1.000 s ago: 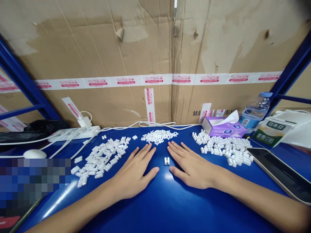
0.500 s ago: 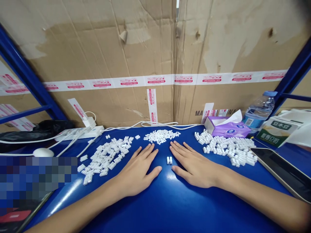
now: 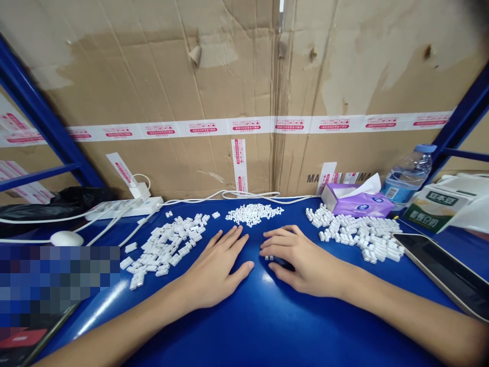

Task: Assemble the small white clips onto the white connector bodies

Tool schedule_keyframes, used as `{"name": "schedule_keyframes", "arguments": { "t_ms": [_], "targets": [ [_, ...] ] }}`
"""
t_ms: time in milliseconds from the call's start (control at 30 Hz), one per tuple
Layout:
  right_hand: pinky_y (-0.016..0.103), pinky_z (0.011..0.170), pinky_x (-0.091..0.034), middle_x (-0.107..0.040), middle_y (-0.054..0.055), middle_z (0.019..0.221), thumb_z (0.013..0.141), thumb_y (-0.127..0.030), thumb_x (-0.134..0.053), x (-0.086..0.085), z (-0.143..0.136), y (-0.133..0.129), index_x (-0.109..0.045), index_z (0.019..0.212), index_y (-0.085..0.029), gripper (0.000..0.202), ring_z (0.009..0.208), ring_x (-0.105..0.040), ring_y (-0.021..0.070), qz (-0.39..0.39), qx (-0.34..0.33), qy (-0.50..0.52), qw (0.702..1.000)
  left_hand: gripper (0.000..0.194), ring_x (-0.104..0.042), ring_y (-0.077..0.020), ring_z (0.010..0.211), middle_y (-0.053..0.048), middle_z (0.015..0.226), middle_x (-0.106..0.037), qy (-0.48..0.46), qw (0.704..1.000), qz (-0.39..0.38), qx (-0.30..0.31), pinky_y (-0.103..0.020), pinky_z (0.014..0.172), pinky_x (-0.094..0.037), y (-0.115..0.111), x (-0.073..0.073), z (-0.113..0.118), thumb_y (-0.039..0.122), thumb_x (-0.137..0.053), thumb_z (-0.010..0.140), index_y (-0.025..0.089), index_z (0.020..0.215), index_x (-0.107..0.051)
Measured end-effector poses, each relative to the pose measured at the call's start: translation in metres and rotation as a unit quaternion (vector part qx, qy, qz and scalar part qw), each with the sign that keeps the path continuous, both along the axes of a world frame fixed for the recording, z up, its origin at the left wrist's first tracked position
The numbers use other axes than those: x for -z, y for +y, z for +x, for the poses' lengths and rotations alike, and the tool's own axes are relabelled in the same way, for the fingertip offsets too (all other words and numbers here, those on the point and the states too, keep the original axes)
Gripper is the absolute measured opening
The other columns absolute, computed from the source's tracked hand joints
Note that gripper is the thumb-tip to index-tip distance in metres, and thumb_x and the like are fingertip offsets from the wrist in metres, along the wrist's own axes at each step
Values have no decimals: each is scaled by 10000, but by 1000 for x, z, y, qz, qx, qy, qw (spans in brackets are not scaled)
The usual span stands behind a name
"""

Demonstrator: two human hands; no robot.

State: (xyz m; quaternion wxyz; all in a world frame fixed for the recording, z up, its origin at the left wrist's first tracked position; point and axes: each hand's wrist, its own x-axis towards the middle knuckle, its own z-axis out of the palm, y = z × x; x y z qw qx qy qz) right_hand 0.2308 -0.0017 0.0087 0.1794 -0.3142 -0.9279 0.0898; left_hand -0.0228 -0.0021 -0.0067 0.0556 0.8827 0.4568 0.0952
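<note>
My left hand (image 3: 219, 267) lies flat on the blue table with its fingers spread, holding nothing. To its left is a pile of flat white plastic connector pieces (image 3: 168, 242). My right hand (image 3: 305, 260) is arched, its fingers bent over a small white two-pole wire connector (image 3: 269, 258) and the thumb close at its near side. Only the connector's near end shows; the fingers hide the rest. Beyond both hands sits a heap of tiny white plastic parts (image 3: 252, 214). More white wire connectors (image 3: 355, 232) are piled to the right of my right hand.
A purple tissue pack (image 3: 357, 200), a water bottle (image 3: 407, 176) and a green-and-white carton (image 3: 435, 206) stand at the back right. A phone (image 3: 446, 270) lies in front of them. A power strip (image 3: 124, 209) with white cables runs along the back left, before a cardboard wall (image 3: 171, 76).
My right hand has gone from lying flat to arched, with its fingers bent over the single wire connector. That connector has shifted slightly right. My left hand stays put.
</note>
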Motion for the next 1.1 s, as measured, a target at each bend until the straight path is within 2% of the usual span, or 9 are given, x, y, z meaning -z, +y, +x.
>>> {"name": "schedule_keyframes", "arguments": {
  "t_ms": [100, 233, 400, 533, 667, 800, 900, 1000, 1100],
  "targets": [
    [469, 1030, -360, -755, 69, 1100, 940, -164, -552, -6, 7, 7, -735, 1030, -225, 213, 1164, -630, 262, 15, 10, -14, 1000, 662, -245, -323, 1541, -140, 1650, -290, 2, 1000, -4, -1, -582, 1246, -225, -1, -1, 0, 573, -397, 1036, 168, 1559, -418],
    [451, 954, -359, -759, 54, 997, 854, -109, -603, -13, 25, 23, -721, 901, -201, 157, 990, -671, 245, 26, 54, -64, 996, 656, -236, -320, 1544, -139, 1652, -285, 5, 1000, -5, -2, -578, 1249, -220, -1, -4, 1, 563, -397, 1039, 165, 1559, -419],
    [410, 888, -400, -752, 71, 985, 788, -98, -645, -23, 50, 42, -754, 850, -200, 162, 945, -688, 261, 19, 137, -133, 981, 651, -253, -325, 1537, -143, 1644, -304, -4, 1000, -2, 3, -578, 1247, -227, -1, -4, 0, 563, -408, 1036, 167, 1552, -434],
    [409, 875, -417, -765, 73, 976, 762, -92, -635, -31, 67, 50, -767, 839, -212, 195, 957, -698, 285, 16, 200, -215, 956, 655, -251, -326, 1537, -142, 1644, -303, -3, 1000, -5, 0, -579, 1247, -227, -1, -4, 0, 568, -404, 1037, 169, 1555, -430],
    [426, 897, -417, -771, 64, 977, 731, -76, -623, -31, 76, 53, -761, 883, -225, 254, 967, -699, 296, 32, 224, -243, 943, 650, -265, -330, 1533, -138, 1643, -311, -12, 1000, 2, 6, -581, 1245, -231, -1, -2, -1, 576, -410, 1034, 182, 1551, -439],
    [413, 876, -438, -768, 69, 966, 714, -78, -604, -28, 80, 55, -755, 883, -225, 270, 948, -700, 290, 33, 219, -243, 944, 651, -263, -325, 1535, -131, 1648, -305, -10, 1000, 3, 6, -569, 1249, -227, 0, -1, -3, 582, -402, 1035, 191, 1555, -433],
    [445, 922, -442, -755, 88, 1021, 732, -122, -620, -26, 78, 56, -756, 922, -220, 253, 1019, -678, 307, 40, 209, -232, 949, 661, -248, -320, 1542, -129, 1655, -289, -3, 1000, 1, 7, -569, 1250, -222, 0, 0, -3, 590, -383, 1038, 191, 1563, -418],
    [538, 972, -439, -708, 134, 1189, 843, -239, -611, -22, 66, 50, -748, 1071, -205, 268, 1146, -622, 348, 75, 185, -175, 964, 670, -237, -319, 1545, -133, 1658, -282, 2, 1000, -2, 5, -572, 1252, -216, 0, 0, -2, 593, -372, 1039, 180, 1564, -415],
    [589, 1090, -395, -584, 175, 1439, 965, -392, -535, -10, 42, 35, -639, 1350, -172, 455, 1330, -522, 364, 73, 131, -90, 985, 658, -265, -325, 1536, -138, 1645, -314, -7, 1000, 6, 3, -572, 1247, -230, 0, 0, -1, 585, -397, 1034, 181, 1551, -438]
  ]
}}
